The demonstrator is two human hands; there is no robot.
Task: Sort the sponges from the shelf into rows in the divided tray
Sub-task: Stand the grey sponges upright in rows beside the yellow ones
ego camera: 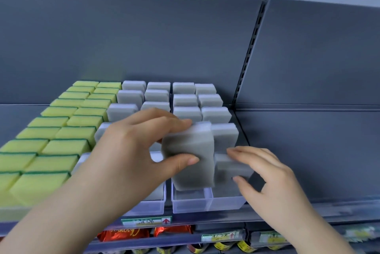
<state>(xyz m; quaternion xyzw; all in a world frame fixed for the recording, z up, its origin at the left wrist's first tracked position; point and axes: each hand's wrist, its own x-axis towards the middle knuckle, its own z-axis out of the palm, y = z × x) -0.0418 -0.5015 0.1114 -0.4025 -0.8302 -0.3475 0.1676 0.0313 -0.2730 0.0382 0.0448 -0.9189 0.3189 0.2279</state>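
Our left hand pinches a grey sponge between thumb and curled fingers, holding it upright over the front of the clear tray. Our right hand pinches a second sponge, blurred, just beside it in the tray's right column. Yellow sponges fill rows at left.

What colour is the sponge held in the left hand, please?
The rectangular foam sponge is grey; head view.
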